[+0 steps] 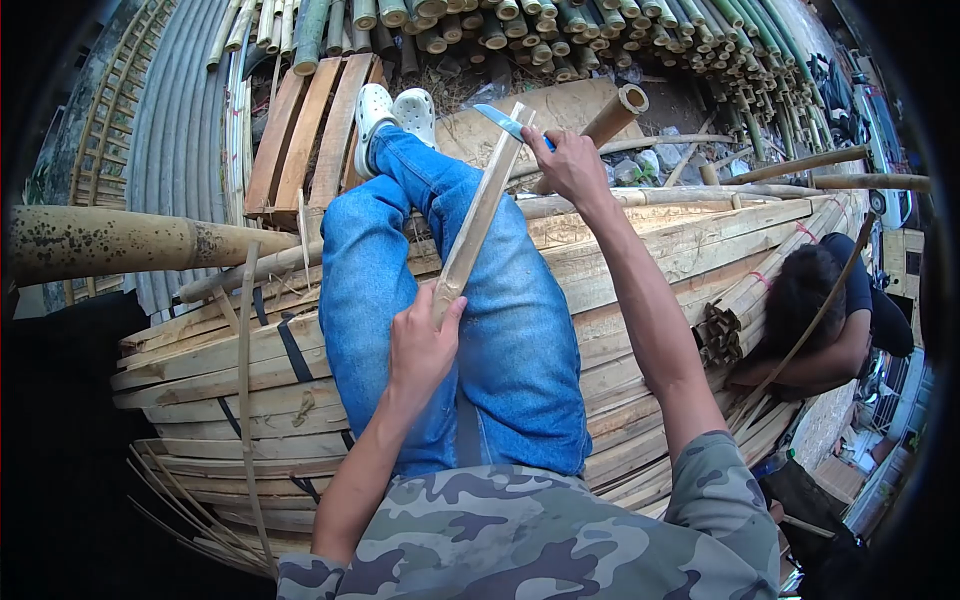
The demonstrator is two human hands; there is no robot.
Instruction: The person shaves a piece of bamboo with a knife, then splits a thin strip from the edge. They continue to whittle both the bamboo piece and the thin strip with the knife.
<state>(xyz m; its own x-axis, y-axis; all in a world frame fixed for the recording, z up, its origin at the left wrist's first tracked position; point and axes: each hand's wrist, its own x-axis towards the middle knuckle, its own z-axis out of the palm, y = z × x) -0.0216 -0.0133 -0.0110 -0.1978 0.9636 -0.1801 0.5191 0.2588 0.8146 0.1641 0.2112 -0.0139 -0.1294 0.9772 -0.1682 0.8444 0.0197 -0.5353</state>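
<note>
My left hand (424,340) is closed around the lower end of a split bamboo strip (478,226), which slants up and away across my thigh. Higher up, my right hand (574,170) grips a knife (499,122) with a blue handle. Its blade points left and crosses the strip near the far end, where the tip looks split. Beneath the strip lie my legs in blue jeans (500,270).
I sit on stacked wooden planks (230,375). Cut bamboo poles (640,30) are piled ahead, beside brown wooden beams (315,135). A thick bamboo pole (110,243) juts in from the left. Another person (815,300) bends low at the right, near bundled strips (722,330).
</note>
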